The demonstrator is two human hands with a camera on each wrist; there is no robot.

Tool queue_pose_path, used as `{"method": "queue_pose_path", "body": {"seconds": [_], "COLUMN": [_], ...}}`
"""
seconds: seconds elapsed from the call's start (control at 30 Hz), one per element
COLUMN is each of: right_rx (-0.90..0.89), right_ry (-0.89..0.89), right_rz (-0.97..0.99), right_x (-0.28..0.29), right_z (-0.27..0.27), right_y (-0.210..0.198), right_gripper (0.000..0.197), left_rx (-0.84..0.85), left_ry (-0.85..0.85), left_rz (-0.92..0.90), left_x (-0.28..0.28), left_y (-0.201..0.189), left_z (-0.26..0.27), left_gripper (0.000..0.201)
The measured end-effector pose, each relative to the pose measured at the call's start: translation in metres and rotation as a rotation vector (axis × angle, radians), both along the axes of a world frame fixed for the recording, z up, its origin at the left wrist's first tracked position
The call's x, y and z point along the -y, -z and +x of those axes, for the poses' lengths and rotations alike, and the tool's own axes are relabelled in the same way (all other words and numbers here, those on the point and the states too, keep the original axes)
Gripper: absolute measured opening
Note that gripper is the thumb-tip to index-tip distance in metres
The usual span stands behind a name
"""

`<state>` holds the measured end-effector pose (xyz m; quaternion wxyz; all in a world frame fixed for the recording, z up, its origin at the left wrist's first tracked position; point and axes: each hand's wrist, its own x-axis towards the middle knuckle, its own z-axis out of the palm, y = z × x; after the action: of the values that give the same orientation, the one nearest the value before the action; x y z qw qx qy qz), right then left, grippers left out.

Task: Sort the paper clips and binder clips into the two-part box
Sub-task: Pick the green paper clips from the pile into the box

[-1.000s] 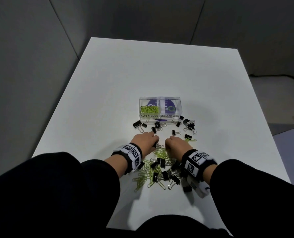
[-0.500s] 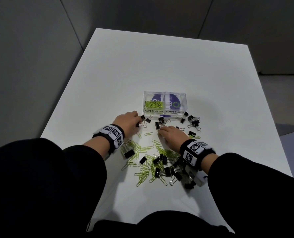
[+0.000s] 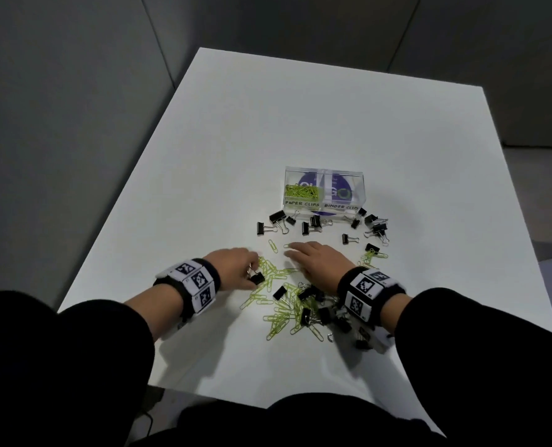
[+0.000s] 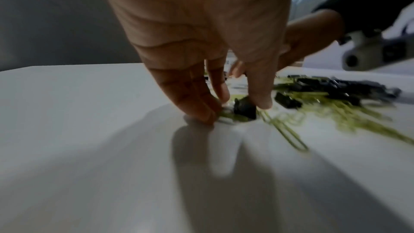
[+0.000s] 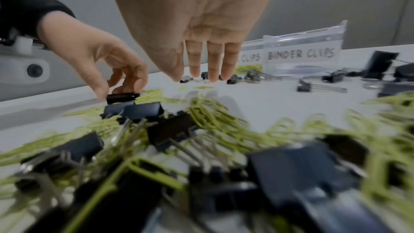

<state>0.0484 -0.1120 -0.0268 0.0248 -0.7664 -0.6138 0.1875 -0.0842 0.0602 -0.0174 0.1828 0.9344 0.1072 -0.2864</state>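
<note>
- Fingers (image 4: 261, 93) of the left hand (image 3: 232, 264) are pinching one black binder clip (image 3: 257, 278), probably firmly.
- Right hand (image 3: 316, 262) is lying flat, holding nothing.
- Lifting straight up is keeping green paper clips (image 3: 276, 272) from tagging along.

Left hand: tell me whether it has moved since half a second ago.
Yes. The left hand has pulled back from the clear box toward the person, and now pinches a binder clip.

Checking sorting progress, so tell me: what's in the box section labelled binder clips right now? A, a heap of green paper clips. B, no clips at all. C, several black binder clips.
B: the binder clips section of the clear box holds no clips; green paper clips fill only the other section.
</note>
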Motion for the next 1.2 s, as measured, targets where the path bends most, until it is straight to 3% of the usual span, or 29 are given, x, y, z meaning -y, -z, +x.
{"method": "queue_pose_path", "body": {"seconds": [0.1, 0.23, 0.43, 0.6, 0.7, 0.83, 1.03, 1.2], "right_rx": [0.042, 0.093, 0.148, 0.101, 0.123, 0.166, 0.167, 0.124], "right_ry": [-0.07, -0.058, -0.112, -0.133, -0.19, -0.216, -0.227, -0.171], "right_rz": [-0.181, -0.308, -0.251, -0.175, -0.253, -0.351, -0.377, -0.274], "right_x": [-0.013, -0.015, 0.002, -0.01, -0.028, -0.041, -0.016, 0.021], "right_z": [-0.01, -0.011, 0.001, -0.005, -0.018, -0.022, -0.007, 0.004], "right_y": [-0.004, -0.003, -0.007, -0.011, -0.007, -0.004, -0.007, -0.012], "right_gripper": [0.068, 0.067, 0.04, 0.053, 0.065, 0.072, 0.07, 0.056], "left_rx": [0.044, 0.131, 0.25, 0.32, 0.252, 0.175, 0.256, 0.006], "left_ry": [-0.015, 0.048, 0.077, -0.086, -0.222, -0.234, -0.071, 0.006], "left_rz": [-0.02, -0.048, -0.114, -0.034, 0.032, 0.058, 0.048, -0.138], "left_x": [0.012, 0.037, 0.043, -0.003, -0.025, -0.025, -0.007, 0.006], "left_y": [0.006, 0.005, -0.01, -0.017, -0.009, 0.006, 0.003, 0.002], "left_z": [-0.006, -0.003, 0.004, 0.023, 0.031, 0.025, 0.0, -0.024], "left_gripper": [0.036, 0.034, 0.032, 0.031, 0.033, 0.034, 0.044, 0.062]}}
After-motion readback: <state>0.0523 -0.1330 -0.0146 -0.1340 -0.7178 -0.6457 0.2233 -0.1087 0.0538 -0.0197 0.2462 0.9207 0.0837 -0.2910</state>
